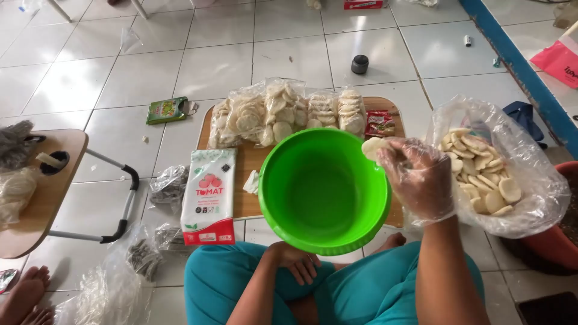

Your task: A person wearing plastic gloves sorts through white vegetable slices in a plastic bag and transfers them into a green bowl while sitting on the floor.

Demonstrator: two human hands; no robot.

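My right hand [418, 180], in a clear plastic glove, holds a few pale round crackers [374, 146] over the right rim of an empty green bowl [323, 191]. The bowl rests on my lap and a low wooden board [250, 162]. My left hand [299, 260] sits under the bowl's near edge, fingers curled against it. To the right, an open clear plastic bag [530, 180] holds many of the same crackers [478, 171].
Several sealed bags of crackers [283, 111] lie at the board's far edge beside a small red packet [379, 123]. A white and red sachet pack [209, 195] lies at the left. A small folding table [45, 192] stands further left. Another person's foot [24, 295] is at the bottom left.
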